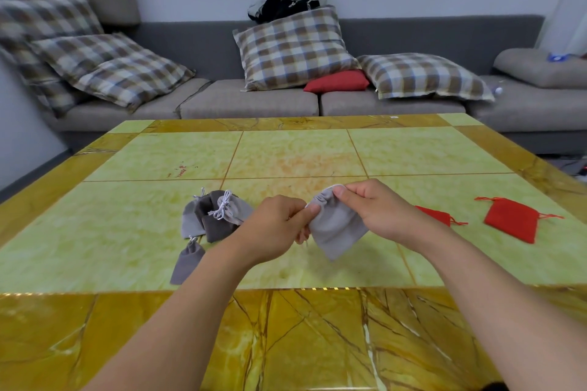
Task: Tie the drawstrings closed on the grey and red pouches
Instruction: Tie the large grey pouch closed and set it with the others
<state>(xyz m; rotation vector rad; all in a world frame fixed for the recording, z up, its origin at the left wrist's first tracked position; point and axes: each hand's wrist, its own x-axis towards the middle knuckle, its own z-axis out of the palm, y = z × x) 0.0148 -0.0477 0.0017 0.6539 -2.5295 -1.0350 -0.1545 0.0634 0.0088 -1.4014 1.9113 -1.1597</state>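
A: The left hand [279,225] pinches the gathered mouth of a light grey pouch [336,228]; the right hand [378,209] pinches the mouth's other side. Both are clamped on it, above the table [286,155], toward its near edge.

B: The step in hand?

A: Cinching, I'd judge. No bow yet; its cord is mostly hidden.

B: Next?

A: Find both cord ends, then knot them.

B: The others?

A: A cluster of grey pouches [219,216] lies left, one with a bow. Two red pouches [511,219] lie toward the right edge, cords loose.
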